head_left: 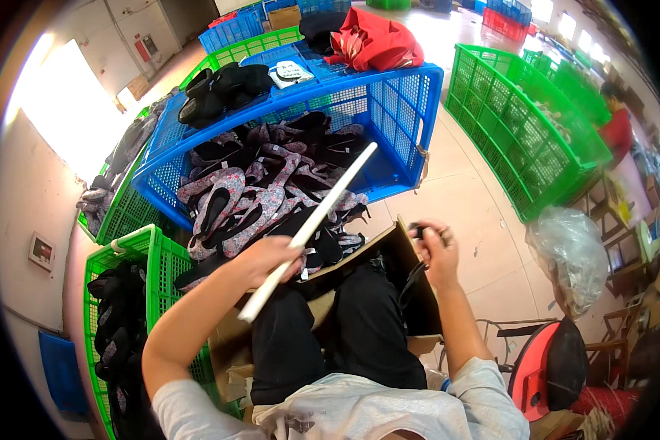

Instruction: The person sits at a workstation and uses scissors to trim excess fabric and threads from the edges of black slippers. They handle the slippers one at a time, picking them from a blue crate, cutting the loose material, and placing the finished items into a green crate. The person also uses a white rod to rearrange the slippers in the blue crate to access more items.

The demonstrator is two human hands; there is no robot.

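My left hand (271,260) is closed around a long white stick (330,202), which slants from above my lap up over the pile in the blue crate. Held up at the right is my right hand (438,253), its fingers curled over a small black piece (416,230) whose kind I cannot make out. Below that hand a dark strap-like thing (412,284) hangs by the open cardboard box (396,246) at my knees. Floral and black fabric shoes (260,198) lie heaped in the tipped blue crate (411,110) in front of me, some spilling over its edge.
Black shoes (224,92) and a red cloth bundle (378,40) rest on the blue crate. Green crates (154,271) with dark items stand at the left, and another green crate (517,139) at the right. A clear plastic bag (568,253) and a red-and-black stool (546,367) are at the right.
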